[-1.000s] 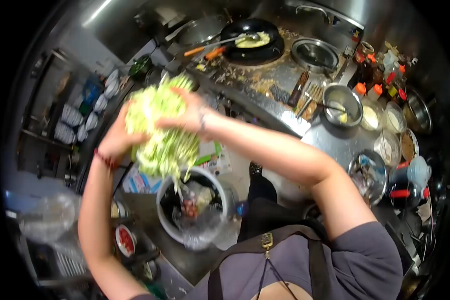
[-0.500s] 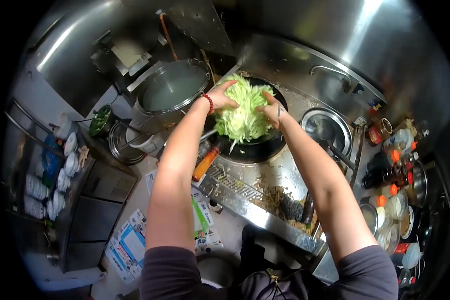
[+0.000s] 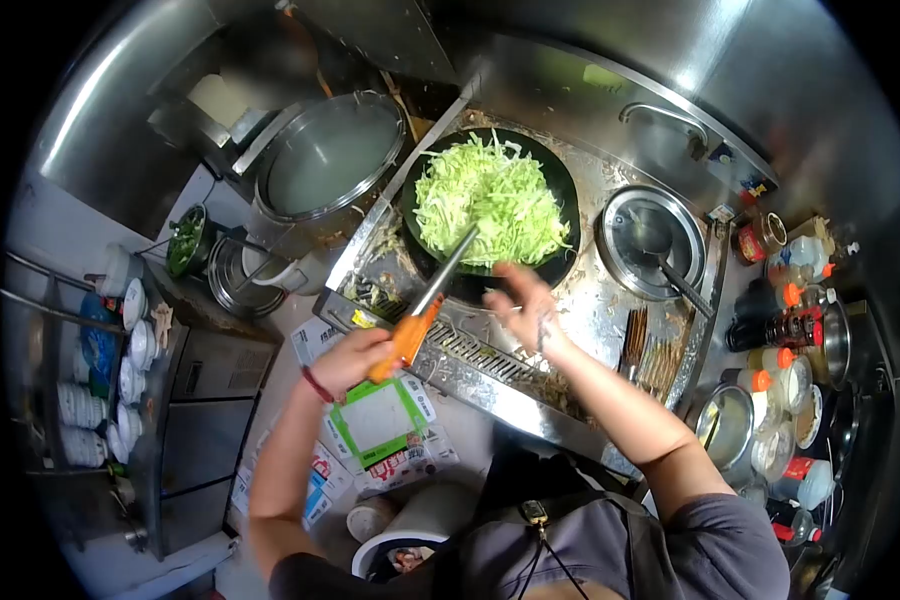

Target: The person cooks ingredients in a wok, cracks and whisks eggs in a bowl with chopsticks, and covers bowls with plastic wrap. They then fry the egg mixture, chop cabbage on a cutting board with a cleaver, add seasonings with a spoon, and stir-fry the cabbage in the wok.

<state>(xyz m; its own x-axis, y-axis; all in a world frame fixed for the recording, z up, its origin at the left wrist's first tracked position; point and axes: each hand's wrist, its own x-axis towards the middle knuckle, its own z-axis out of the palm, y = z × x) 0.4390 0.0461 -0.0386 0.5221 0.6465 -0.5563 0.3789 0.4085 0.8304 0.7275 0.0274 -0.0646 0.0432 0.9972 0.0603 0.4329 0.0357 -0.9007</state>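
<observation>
Left hand point(image 3: 348, 362) on orange handle point(image 3: 410, 335), shredded cabbage point(image 3: 495, 200) in wok point(image 3: 566, 190), right hand point(image 3: 522, 308) empty.
Left grip closed, metal shaft point(image 3: 448, 270) runs up into cabbage; right fingers loosely bent by wok's near edge, contact unclear; ladle point(image 3: 684, 286) in steel pan point(image 3: 625, 265) farther right.

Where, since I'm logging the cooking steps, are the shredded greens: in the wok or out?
In: the shredded greens lie heaped in the wok, its dark surface showing around them. The right hand is open nearby.
</observation>
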